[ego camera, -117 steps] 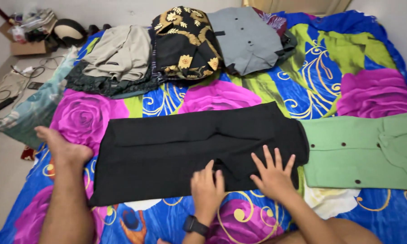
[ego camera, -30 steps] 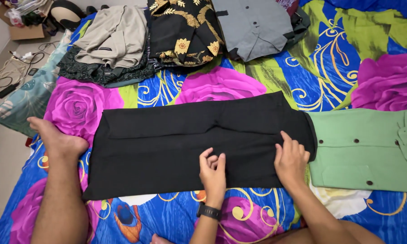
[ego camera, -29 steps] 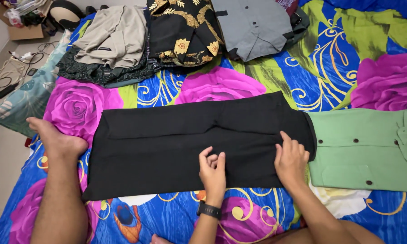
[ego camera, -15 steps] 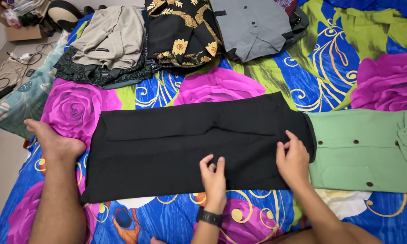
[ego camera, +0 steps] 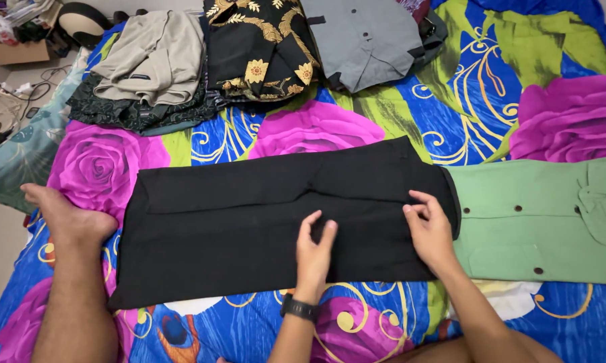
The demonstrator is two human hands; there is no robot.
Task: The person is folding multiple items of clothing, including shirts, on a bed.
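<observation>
Head view: the black garment [ego camera: 276, 222] lies spread flat across the flowered bedsheet [ego camera: 330, 128], folded lengthwise into a long band, its right end touching the green shirt [ego camera: 538, 222]. My left hand [ego camera: 314, 252] rests on its lower middle, fingers loose and slightly spread, pressing rather than pinching. My right hand [ego camera: 429, 232] sits near the right end with thumb and fingertips nipping a small crease of the cloth, so that one has a light pinch on the fabric. My foot [ego camera: 64, 218] lies on the sheet at the garment's left edge. I judge this cloth soft, limp and light, with no stiffness, so it will sag and slide on itself if lifted by one point. Best hold, I reckon, is at the folded edge, both corners of an end. Beyond it sit piles: beige clothes [ego camera: 151, 57], a black and gold shirt [ego camera: 259, 47], a grey shirt [ego camera: 363, 37]
</observation>
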